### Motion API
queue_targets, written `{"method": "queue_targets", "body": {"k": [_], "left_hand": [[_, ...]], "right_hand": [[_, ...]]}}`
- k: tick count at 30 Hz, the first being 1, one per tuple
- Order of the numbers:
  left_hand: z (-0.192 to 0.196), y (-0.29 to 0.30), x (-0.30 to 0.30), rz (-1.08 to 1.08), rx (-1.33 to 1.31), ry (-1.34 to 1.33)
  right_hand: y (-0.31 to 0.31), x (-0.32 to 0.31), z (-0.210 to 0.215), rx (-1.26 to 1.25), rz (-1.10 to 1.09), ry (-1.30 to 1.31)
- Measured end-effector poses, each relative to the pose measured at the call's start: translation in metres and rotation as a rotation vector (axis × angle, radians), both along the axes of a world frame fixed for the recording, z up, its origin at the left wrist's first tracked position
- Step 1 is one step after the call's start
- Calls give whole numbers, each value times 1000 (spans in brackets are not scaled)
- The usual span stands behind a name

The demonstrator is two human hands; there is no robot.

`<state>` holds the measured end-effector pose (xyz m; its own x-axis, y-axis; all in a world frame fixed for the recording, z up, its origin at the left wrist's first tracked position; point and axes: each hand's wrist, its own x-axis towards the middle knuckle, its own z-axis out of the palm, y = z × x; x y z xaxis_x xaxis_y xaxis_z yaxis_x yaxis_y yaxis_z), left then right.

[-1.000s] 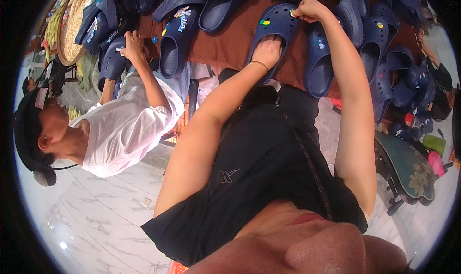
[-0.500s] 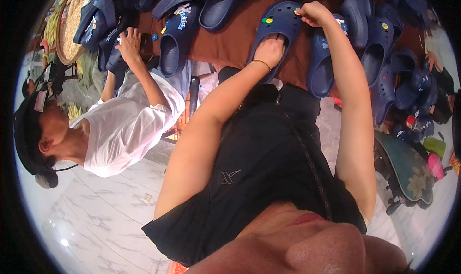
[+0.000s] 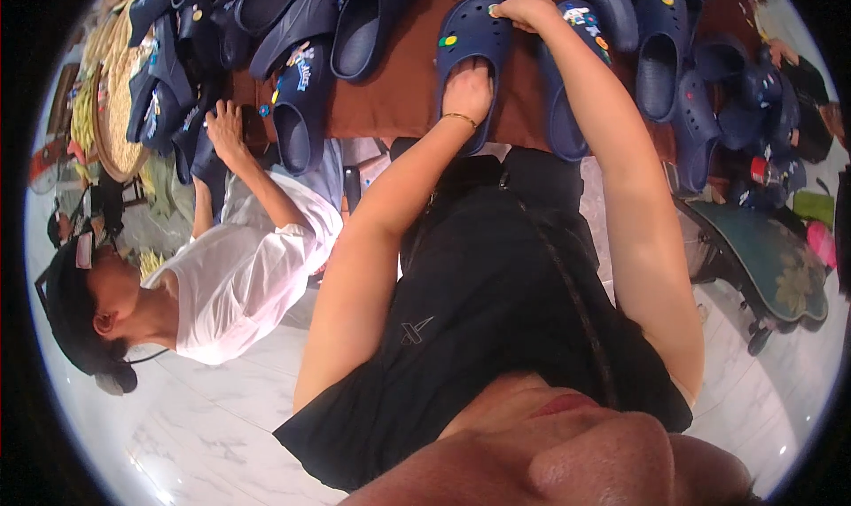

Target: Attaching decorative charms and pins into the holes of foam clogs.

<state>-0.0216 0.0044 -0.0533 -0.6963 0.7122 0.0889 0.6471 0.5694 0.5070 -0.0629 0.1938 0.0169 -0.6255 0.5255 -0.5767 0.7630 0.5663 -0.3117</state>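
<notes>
A navy clog (image 3: 449, 27) with holes across its upper lies on the brown cloth in front of me. My left hand (image 3: 468, 94) reaches through its foot opening, with the fingers hidden under the upper. At the right side of the toe, my right hand (image 3: 525, 11) is closed, thumb and finger pinching a small round shoe charm (image 3: 494, 11) against the clog. Another charm, yellow and green (image 3: 448, 41), sits on the upper's left side. Just right, partly behind my right forearm, is a second navy clog (image 3: 560, 116) with colourful charms.
Many navy clogs cover the brown-clothed table (image 3: 399, 107) on both sides. To my left a co-worker in a white shirt (image 3: 257, 275) handles clogs. A dark green-topped stool (image 3: 753, 249) stands at the right, near another person's arm (image 3: 780, 54).
The view has shifted, so the table and clogs appear farther left. My left hand stays in the clog, and my right hand keeps its pinch on the charm.
</notes>
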Motion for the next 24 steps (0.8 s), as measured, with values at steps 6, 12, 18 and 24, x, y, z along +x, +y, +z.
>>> {"method": "queue_targets", "body": {"k": [6, 12, 18, 24], "left_hand": [[-1, 3, -1, -57, 56, 111], [3, -4, 1, -8, 96, 141], [-5, -3, 1, -34, 43, 68], [4, -1, 8, -81, 50, 65]], "right_hand": [[17, -10, -41, 179, 300, 280], [1, -22, -19, 29, 313, 88], [-4, 5, -50, 170, -11, 454], [52, 67, -8, -20, 68, 638]]}}
